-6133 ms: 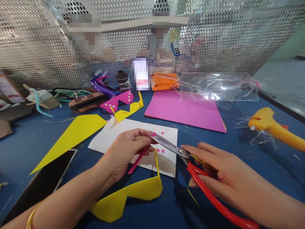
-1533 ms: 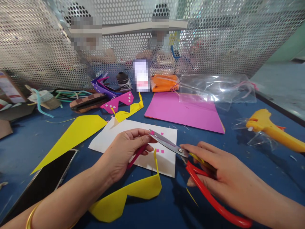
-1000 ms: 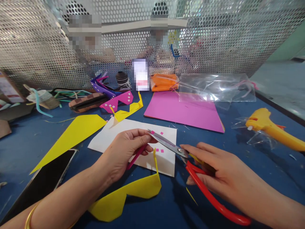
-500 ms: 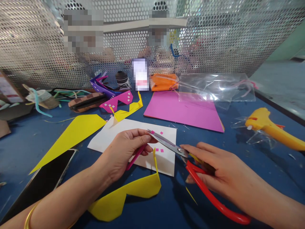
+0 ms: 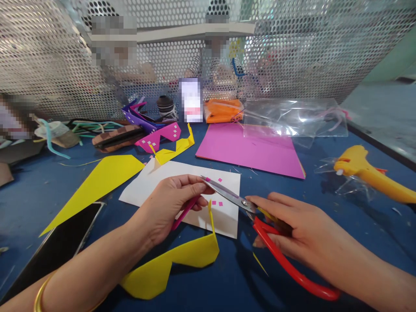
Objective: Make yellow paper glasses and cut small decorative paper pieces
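Between the fingers of my left hand (image 5: 178, 197) is a narrow pink paper strip (image 5: 186, 213), its lower end sticking out below the palm. My right hand (image 5: 292, 221) grips red-handled scissors (image 5: 227, 190), whose blade tips reach the left fingertips. Whether the blades touch the strip is hidden by the fingers. Under both lies a white paper sheet (image 5: 143, 186) with several small pink paper squares (image 5: 220, 203) on it. Yellow paper glasses (image 5: 191, 251) stand in front of the sheet, one temple pointing up.
A yellow paper piece (image 5: 97, 186) partly covers a dark phone (image 5: 71, 234) at left. Pink glasses (image 5: 159, 138) and smaller yellow glasses (image 5: 175, 149) stand behind the sheet. Purple paper (image 5: 250, 151) lies back right, a yellow glue gun (image 5: 367, 171) far right. Beyond is a perforated metal screen (image 5: 292, 52).
Almost nothing differs. The view has shifted very slightly, and both hands keep their place with the strip and the scissors.
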`<state>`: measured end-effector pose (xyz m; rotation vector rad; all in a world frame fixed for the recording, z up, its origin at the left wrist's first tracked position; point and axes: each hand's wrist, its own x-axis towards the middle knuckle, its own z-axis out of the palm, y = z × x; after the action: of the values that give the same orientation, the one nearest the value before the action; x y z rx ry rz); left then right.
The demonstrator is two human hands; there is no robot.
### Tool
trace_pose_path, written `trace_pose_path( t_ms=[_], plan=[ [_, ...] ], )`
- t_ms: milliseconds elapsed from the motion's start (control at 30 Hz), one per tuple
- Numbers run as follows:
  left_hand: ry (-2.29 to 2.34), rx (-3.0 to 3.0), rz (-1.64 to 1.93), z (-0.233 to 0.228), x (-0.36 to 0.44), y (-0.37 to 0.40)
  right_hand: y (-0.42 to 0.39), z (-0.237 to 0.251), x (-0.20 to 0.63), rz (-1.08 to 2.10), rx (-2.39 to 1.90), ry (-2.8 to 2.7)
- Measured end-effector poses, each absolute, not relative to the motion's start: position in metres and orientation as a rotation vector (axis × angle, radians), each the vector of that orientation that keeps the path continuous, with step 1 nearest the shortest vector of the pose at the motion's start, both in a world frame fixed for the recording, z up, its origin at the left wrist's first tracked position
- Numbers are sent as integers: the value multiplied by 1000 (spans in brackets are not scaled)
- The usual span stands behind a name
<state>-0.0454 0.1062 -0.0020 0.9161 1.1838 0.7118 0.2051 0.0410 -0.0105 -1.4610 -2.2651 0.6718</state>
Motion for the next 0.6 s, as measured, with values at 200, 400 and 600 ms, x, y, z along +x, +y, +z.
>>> trace_pose_path(
  t_ms=[200, 400, 600],
  plan=[
    [1177, 914, 713, -4, -46, 107, 43, -9, 204, 716, -1477, -2248],
    [1181, 926, 704, -2, -45, 107, 43, -8, 203, 738, -1496, -2239],
    [1189, 924, 704, -1, -45, 107, 43, -8, 203, 743, -1498, -2230]
  ],
)
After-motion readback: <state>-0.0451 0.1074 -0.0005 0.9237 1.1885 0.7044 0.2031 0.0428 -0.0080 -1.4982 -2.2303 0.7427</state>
